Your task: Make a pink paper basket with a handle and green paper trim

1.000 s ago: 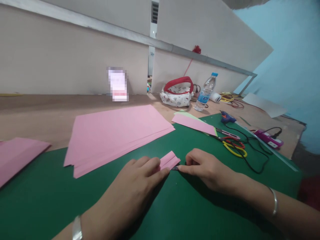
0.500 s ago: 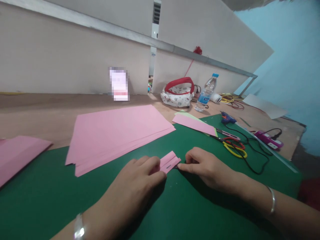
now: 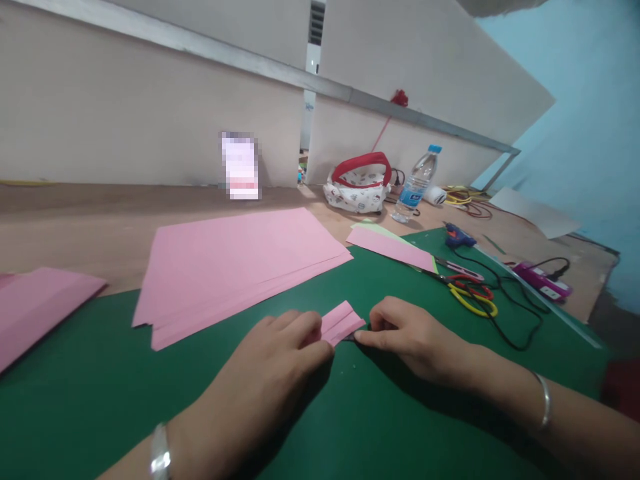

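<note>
My left hand pinches a small folded piece of pink paper between thumb and fingers, low over the green mat. Creases run along the paper's length, and its left end is hidden under my fingers. At the paper's right end is my right hand, its fingers curled in and its thumb pressed toward the index finger. A thin dark sliver shows beside the right fingertips, along the lower edge of the paper. What the right fingers hold is too small to name.
Large pink sheets lie behind my left hand, with more pink paper at far left. To the right are scissors, a cutter, a glue gun and a purple power strip. A water bottle stands behind.
The dark mark seen on the pink paper's face no longer shows; a dark sliver now lies along its lower edge. Both hands stay almost in place, and the view has shifted slightly.
</note>
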`<state>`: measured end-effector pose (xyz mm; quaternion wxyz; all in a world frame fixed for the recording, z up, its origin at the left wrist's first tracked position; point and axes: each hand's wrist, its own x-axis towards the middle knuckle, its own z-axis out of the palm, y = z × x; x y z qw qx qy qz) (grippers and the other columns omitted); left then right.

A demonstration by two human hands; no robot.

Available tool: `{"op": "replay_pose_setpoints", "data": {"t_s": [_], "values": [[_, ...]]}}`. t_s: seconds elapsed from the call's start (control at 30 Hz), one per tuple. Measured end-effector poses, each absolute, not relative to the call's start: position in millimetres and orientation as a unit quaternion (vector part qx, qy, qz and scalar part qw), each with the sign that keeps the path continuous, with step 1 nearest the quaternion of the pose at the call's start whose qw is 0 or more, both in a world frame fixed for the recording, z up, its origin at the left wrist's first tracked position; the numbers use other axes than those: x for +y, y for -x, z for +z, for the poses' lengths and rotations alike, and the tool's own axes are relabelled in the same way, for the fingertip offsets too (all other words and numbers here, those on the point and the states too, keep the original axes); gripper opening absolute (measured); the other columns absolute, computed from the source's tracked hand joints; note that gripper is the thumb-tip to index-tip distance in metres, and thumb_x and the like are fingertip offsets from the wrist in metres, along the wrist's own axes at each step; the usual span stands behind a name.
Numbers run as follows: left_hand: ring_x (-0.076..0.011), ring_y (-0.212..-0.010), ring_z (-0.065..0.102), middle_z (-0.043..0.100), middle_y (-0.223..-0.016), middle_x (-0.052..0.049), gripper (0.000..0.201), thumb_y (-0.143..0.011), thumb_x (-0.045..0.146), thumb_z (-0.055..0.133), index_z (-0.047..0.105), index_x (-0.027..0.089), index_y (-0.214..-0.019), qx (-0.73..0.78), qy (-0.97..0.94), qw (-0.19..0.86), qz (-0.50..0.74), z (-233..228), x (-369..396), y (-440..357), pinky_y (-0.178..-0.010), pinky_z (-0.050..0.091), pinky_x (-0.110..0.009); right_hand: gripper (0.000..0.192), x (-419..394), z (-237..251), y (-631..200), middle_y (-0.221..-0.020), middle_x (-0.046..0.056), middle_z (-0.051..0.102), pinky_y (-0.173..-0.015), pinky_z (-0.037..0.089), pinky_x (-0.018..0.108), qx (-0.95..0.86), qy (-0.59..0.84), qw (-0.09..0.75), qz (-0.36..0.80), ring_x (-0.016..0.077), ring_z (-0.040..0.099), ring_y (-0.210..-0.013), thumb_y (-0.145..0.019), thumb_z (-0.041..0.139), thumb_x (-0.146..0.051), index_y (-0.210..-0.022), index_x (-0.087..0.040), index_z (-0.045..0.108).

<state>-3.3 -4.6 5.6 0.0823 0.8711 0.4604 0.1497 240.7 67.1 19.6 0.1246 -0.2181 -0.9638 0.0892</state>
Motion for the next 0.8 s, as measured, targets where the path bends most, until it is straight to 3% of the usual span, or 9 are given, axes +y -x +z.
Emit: {"op": "replay_pose_setpoints", "data": {"t_s": [0.27, 0.8], "values": [[-0.0195, -0.073, 0.043, 0.053, -0.09, -0.003, 0.015, -0.093, 0.017, 0.047, 0.06, 0.023, -0.088, 0.46, -0.871, 0.077, 0.153, 4.9, -3.8, 3.0, -0.062, 0.029, -0.033, 0.024, 68.5, 21.1, -242.8, -0.084, 0.003, 0.052, -0.064, 0.037, 0.027, -0.97, 0.201, 0.114, 0.081, 0.0153, 0.045, -0.074, -0.099, 0.046, -0.025, -0.113, -0.023, 0.065], [-0.0191, -0.072, 0.042, 0.052, -0.088, -0.002, 0.015, -0.093, 0.018, 0.048, 0.061, 0.024, -0.088, 0.461, -0.871, 0.078, 0.149, 2.7, -3.2, 3.5, -0.062, 0.027, -0.032, 0.024, 67.0, 23.2, -239.0, -0.083, 0.002, 0.05, -0.064, 0.035, 0.026, -0.957, 0.237, 0.097, 0.136, 0.0155, 0.044, -0.074, -0.099, 0.045, -0.033, -0.106, -0.021, 0.065]]}}
